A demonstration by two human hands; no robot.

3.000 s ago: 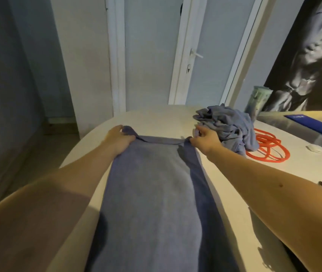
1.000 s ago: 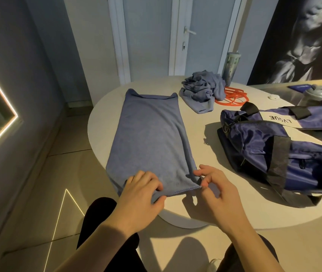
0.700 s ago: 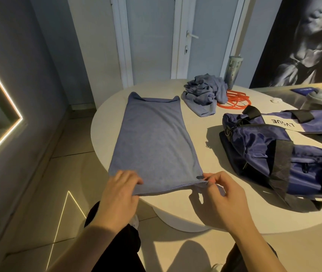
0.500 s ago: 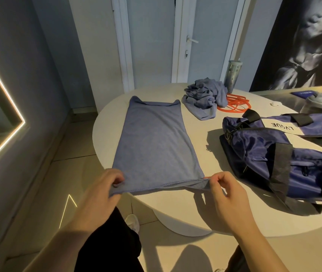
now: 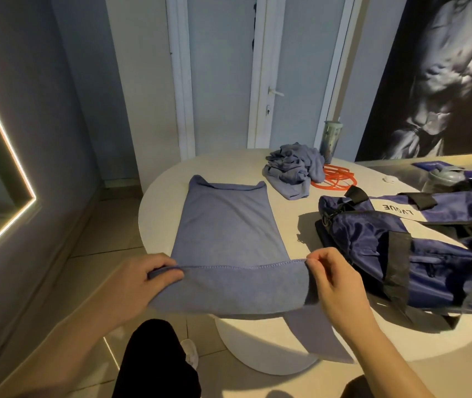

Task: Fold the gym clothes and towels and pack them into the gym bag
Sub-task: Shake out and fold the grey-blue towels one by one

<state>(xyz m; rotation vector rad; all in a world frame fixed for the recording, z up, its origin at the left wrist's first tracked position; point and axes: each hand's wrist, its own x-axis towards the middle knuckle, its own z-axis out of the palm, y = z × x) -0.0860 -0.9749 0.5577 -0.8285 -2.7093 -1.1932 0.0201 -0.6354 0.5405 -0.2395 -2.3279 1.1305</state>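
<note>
At six o'clock, the left hand [image 5: 142, 282] and right hand [image 5: 335, 285] pinch the towel [image 5: 226, 225] by its near edge, likely to fold it toward twelve.

Towel [image 5: 226, 225]: near hem, a second ago flat at the bench [image 5: 160, 196] edge, we now hold lifted clear and stretched taut; the underside faces us and a loose flap hangs below at the right.
Left hand [image 5: 140, 282]: risen from the bench edge, pinching the left corner.
Right hand [image 5: 335, 282]: likewise risen, pinching the right corner.
</note>
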